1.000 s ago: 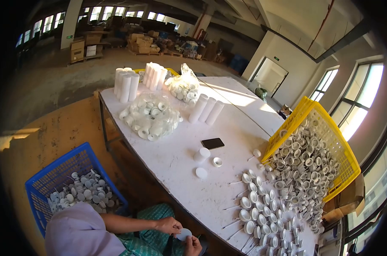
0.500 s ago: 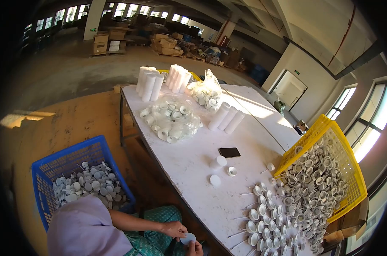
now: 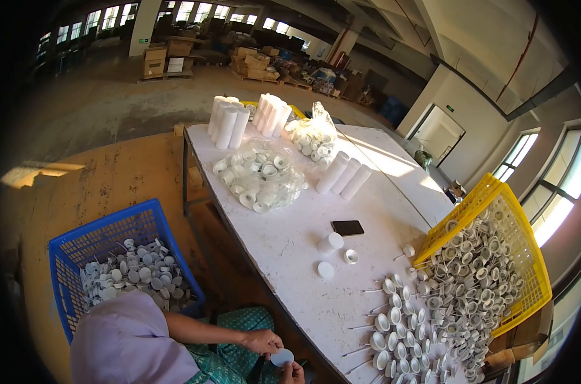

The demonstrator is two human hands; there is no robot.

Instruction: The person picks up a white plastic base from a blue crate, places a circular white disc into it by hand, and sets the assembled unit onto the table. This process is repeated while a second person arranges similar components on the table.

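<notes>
Low in the view, a flat white round disc is held over my lap, its face turned up. My left hand pinches its upper left edge with the fingers curled in. My right hand grips its lower right edge; part of this hand is cut off by the frame. Whether a stalk hangs under the disc is hidden. Nearest on the tabletop, several white cup-shaped parts with thin stalks lie in rows, hollow sides showing.
A tipped yellow crate spills more stalked parts onto the white table. The blue basket at left holds similar pieces. A phone, a white cylinder, bagged parts and white rolls are on the table.
The whole view has shifted slightly. Both hands stay on the disc with almost the same grip, and its tilt looks little changed.
</notes>
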